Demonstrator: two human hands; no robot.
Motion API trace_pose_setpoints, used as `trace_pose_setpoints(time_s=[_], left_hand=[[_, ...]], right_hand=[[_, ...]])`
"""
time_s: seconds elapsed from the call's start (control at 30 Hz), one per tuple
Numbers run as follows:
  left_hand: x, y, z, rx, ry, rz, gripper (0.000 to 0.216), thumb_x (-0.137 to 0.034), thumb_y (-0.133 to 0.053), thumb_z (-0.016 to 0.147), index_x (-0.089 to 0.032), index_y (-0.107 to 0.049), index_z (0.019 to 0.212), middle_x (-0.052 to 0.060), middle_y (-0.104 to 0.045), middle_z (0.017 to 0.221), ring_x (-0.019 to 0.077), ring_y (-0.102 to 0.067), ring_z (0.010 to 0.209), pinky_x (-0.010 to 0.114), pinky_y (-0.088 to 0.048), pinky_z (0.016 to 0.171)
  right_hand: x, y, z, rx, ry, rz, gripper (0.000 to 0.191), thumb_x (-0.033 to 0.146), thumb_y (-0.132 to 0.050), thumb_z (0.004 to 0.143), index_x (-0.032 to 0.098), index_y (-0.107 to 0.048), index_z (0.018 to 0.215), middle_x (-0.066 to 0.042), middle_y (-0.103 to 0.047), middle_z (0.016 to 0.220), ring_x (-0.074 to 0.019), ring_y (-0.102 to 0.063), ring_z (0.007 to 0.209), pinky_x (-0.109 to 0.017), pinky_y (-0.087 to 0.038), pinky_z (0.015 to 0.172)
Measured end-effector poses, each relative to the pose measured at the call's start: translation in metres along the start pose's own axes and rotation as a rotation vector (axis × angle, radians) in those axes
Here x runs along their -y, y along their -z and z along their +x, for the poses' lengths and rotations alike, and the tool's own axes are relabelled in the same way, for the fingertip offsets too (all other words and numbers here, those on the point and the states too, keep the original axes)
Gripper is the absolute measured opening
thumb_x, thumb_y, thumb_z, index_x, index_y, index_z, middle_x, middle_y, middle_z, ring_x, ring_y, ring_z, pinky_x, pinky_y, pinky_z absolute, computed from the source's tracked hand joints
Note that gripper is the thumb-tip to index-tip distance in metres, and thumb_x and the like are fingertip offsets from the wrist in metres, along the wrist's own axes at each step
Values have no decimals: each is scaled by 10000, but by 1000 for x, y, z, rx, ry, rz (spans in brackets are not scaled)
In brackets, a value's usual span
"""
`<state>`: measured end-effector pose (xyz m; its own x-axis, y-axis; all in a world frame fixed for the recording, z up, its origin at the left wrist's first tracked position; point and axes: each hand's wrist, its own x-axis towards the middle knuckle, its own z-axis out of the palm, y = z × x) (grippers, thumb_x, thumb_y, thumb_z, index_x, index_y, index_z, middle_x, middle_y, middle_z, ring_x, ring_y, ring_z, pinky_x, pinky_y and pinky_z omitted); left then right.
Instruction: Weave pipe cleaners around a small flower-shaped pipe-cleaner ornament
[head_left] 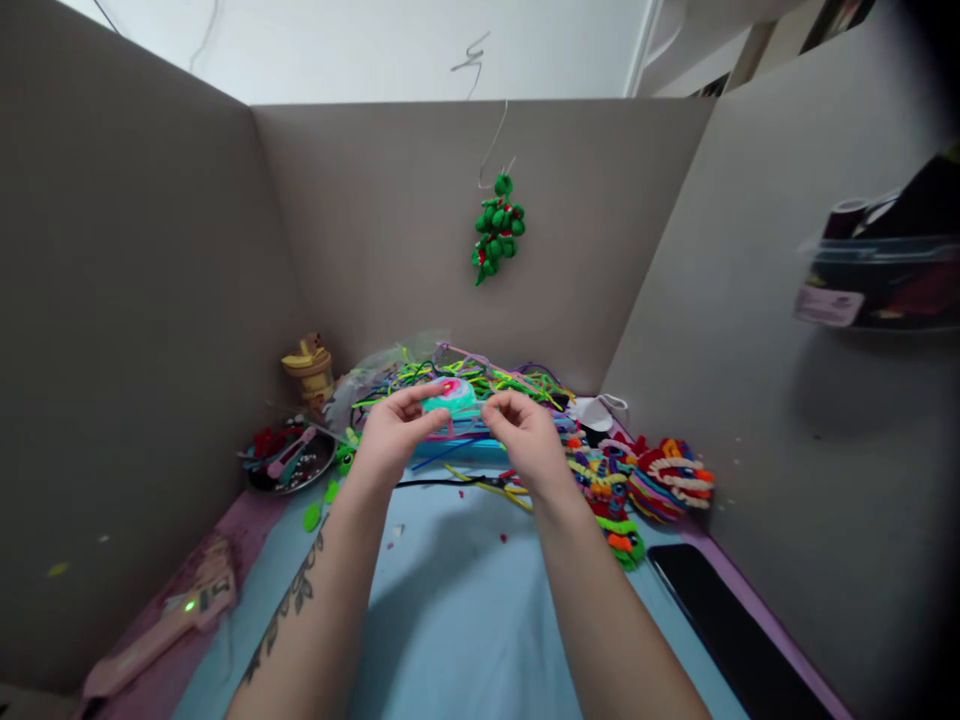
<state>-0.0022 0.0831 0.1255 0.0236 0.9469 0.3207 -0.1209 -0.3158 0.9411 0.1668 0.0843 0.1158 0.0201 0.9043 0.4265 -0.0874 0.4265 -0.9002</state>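
My left hand (394, 430) grips a round turquoise disc with a bright pink centre (456, 392) between thumb and fingers, held up above the table. Close to the disc's right edge, my right hand (527, 436) is closed in a pinch. A thin pale strand seems to run from the disc to those fingertips, too small to make out clearly. Behind both hands lies a heap of coloured pipe cleaners (409, 376). Below them a black-handled tool (487, 481) and yellow strips rest on the light blue cloth (465, 620).
Grey panels (360, 230) enclose three sides. A pink glue gun (176, 612) with a green light lies left, near a metal bowl (324, 463). Braided colourful pieces (664, 480) and a black phone-like slab (731, 625) are right. A green ornament (499, 225) hangs at the back.
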Motion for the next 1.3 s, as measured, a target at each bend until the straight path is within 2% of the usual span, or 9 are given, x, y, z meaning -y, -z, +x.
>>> trace_pose_setpoints(time_s=[0.13, 0.37, 0.57, 0.63, 0.7, 0.77, 0.87, 1.13, 1.3], left_hand=[[2, -4, -1, 53, 3, -4, 429, -277, -785, 606, -133, -699, 1001, 28, -653, 628, 127, -587, 542, 244, -469, 548], [4, -10, -2, 52, -3, -21, 386, -252, -792, 598, -150, -702, 959, 19, -647, 637, 108, -569, 538, 225, -459, 542], [8, -10, 0, 106, -50, 49, 406, -279, -743, 664, -159, -661, 1043, 59, -664, 819, 130, -584, 647, 240, -472, 597], [8, -12, -1, 50, -104, 158, 477, -282, -723, 682, -184, -621, 1137, 68, -654, 919, 111, -562, 629, 240, -469, 601], [5, -14, -3, -91, -187, 308, 533, -277, -724, 673, -210, -592, 1185, 68, -637, 996, 82, -518, 577, 229, -452, 573], [2, -19, -7, -189, -237, 413, 498, -283, -705, 689, -203, -605, 1171, 55, -649, 929, 77, -492, 542, 220, -431, 541], [-2, -26, -13, -145, -203, 427, 378, -312, -647, 744, -173, -661, 1095, 34, -666, 723, 114, -532, 559, 223, -423, 525], [7, -32, -13, -166, -101, 221, 346, -315, -719, 670, -190, -725, 992, 52, -715, 810, 103, -530, 521, 219, -425, 478], [10, -31, -10, -232, -79, 130, 278, -307, -749, 635, -171, -751, 878, 12, -648, 595, 73, -463, 453, 189, -380, 423]], right_hand=[[-3, 6, 2, -62, 106, -102, 123, 295, -611, 747, 196, -594, 677, 23, -534, 628, -116, -459, 580, -241, -352, 549], [-8, -3, 4, -98, -61, 194, 183, 337, -670, 667, 204, -565, 735, 38, -533, 600, -111, -475, 549, -231, -365, 517], [-10, -9, 4, -164, -149, 356, 260, 283, -689, 625, 217, -520, 810, 67, -522, 553, -84, -449, 471, -190, -289, 425], [-12, -10, 5, -238, -127, 374, 247, 269, -684, 625, 212, -514, 795, 72, -511, 551, -77, -435, 462, -183, -269, 410], [-14, -10, 6, -324, -100, 391, 233, 266, -681, 627, 204, -512, 775, 75, -504, 561, -67, -415, 456, -180, -264, 408], [-16, -11, 7, -394, -76, 411, 231, 265, -682, 629, 198, -508, 764, 78, -499, 570, -62, -401, 457, -181, -271, 418], [-16, -13, 7, -441, -42, 422, 221, 264, -676, 642, 195, -508, 768, 73, -500, 599, -67, -424, 497, -187, -303, 455], [-18, -23, 0, -393, 62, 345, 151, 242, -632, 710, 190, -514, 788, 54, -519, 665, -88, -485, 589, -215, -381, 565], [-19, -28, -3, -356, 68, 327, 133, 235, -623, 723, 190, -522, 796, 49, -535, 682, -92, -501, 608, -221, -407, 601]])
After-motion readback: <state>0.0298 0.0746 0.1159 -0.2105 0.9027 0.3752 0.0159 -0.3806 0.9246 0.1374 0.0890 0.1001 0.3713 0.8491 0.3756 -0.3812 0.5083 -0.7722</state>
